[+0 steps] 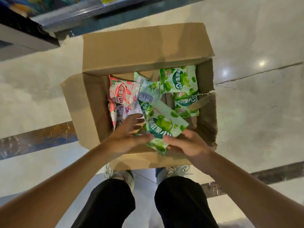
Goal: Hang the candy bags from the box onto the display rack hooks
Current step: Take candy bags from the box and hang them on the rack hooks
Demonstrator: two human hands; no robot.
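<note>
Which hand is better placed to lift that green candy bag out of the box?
Right. The right hand already pinches the green bag's near edge; the left hand lies with fingers spread, only touching it, above the box.

Bright, even indoor lighting; wide-angle view with soft edges.
Two glare spots are reflected on the glossy floor [261, 63] at right. The shelving [49, 15] at upper left is smeared by blur, and straight lines are bowed toward the frame edges. Soft shadow is cast inside the box [92, 102].
</note>
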